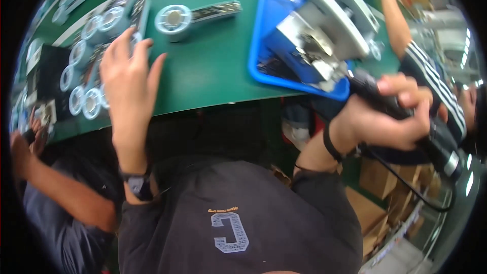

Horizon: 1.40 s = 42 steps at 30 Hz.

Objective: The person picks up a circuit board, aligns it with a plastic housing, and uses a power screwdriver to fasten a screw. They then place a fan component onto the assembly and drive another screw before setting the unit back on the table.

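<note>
My right hand (385,119) is wrapped round a black electric screwdriver (442,147), whose cable hangs down at the right. Its tip end points toward a grey and metal device (335,15), probably a screw feeder, at the blue tray (256,40). Whether the tip touches it I cannot tell. My left hand (127,76) is open, fingers spread, over the green table at the left, with nothing in it. Beside its fingers lie several parts with light blue round ends (112,19) and long strips. One such part (174,20) lies apart, to the right of the hand.
A co-worker's hands (38,132) are at the far left, beside a black box (55,68). Another person's arm (395,25) reaches in at the upper right. Cardboard boxes (378,180) stand low at the right. The green table's (213,71) near edge runs before me.
</note>
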### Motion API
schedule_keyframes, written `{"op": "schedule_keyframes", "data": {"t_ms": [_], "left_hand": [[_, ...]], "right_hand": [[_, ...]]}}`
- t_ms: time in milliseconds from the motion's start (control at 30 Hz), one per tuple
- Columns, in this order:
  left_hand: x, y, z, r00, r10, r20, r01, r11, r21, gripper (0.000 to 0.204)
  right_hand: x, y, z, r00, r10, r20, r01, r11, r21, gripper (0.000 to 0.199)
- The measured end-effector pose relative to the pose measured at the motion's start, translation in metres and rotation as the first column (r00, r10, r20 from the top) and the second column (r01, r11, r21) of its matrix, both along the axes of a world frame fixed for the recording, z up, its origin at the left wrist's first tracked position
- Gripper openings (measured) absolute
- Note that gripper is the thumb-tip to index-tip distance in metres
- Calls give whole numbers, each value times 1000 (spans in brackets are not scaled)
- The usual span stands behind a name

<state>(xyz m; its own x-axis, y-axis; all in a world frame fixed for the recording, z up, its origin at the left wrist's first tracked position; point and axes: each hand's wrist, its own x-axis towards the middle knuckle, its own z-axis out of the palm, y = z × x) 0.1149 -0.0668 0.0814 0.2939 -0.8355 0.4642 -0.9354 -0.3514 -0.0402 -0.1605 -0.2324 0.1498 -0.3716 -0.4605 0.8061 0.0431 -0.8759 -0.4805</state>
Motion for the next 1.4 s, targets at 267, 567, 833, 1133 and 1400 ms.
{"op": "schedule_keyframes", "data": {"t_ms": [267, 567, 833, 1133, 1400], "left_hand": [[-56, 56, -12, 952, -104, -289, 85, 993, -77, 34], [-53, 66, -54, 871, -244, -427, 73, 923, -378, 36], [-40, 22, -43, 739, -534, -411, 297, 806, -513, 31], [-34, 10, -47, 746, -572, -339, 423, 802, -422, 29], [-35, 13, -43, 737, -541, -406, 388, 830, -400, 30]], "right_hand": [[7, -41, 0, 977, 136, -163, -143, 989, -36, 27], [22, -44, -14, 910, 357, -213, -340, 934, 113, 33], [30, -23, -12, 779, 624, -59, -567, 742, 359, 16], [86, 10, -57, 841, 434, -322, -461, 887, -9, 15], [83, 4, -45, 719, 595, -359, -545, 803, 240, 18]]}}
